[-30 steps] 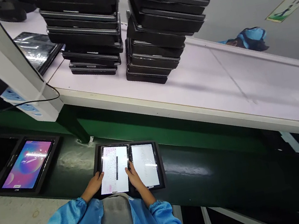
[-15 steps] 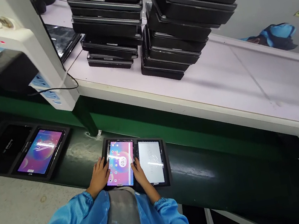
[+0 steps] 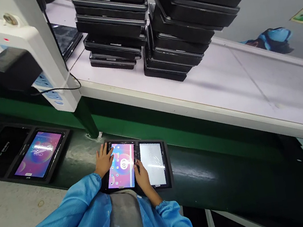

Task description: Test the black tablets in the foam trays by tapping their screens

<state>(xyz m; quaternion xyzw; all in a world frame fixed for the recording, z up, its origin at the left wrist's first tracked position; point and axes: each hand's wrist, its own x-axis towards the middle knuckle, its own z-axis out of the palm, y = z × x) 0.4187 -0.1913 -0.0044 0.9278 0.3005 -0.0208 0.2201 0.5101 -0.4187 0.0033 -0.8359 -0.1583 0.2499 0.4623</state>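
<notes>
A tablet (image 3: 122,168) with a pink and blue home screen and a clock lies face up in a black two-place tray (image 3: 169,164). Beside it, in the right-hand place, is a second tablet (image 3: 152,163) showing a white page of small text. My left hand (image 3: 104,162) is open, fingers spread across the upper left edge of the home-screen tablet, fingertips at the glass. At that tablet's right edge, in the gap between the two, my right hand (image 3: 142,177) has its thumb and fingers closed on the rim; some fingertips are hidden.
Another tray to the left holds a lit tablet (image 3: 38,153) and a dark tablet (image 3: 6,149). Above the green bench (image 3: 202,174) runs a white shelf (image 3: 232,73) with tall stacks of black trays (image 3: 114,30). A power strip (image 3: 58,94) with a black plug hangs at left.
My left hand has slid up along the tablet's left side, its fingertips now nearer the upper left of the screen. My right hand stays almost where it was.
</notes>
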